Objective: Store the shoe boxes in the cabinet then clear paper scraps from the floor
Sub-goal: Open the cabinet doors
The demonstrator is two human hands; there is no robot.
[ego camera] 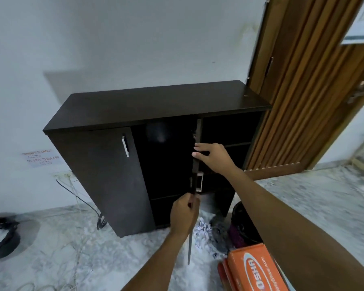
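Dark-brown cabinet (156,108), opening step. Left hand (184,215) curls its fingers round the edge-on door (189,246); right hand (212,156) pinches the same edge above. Orange shoe boxes (254,267) lie unstored, below and right of the fingers. The next move is probably to swing the door wide. Paper scraps (202,234) lie just beneath the fingers on the marble floor (72,248), with a white wall (135,38) beyond.

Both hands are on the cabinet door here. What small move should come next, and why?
Probably release the door and reach the right hand to the orange shoe boxes: the cabinet stands open, and the boxes lie outside it on the floor.
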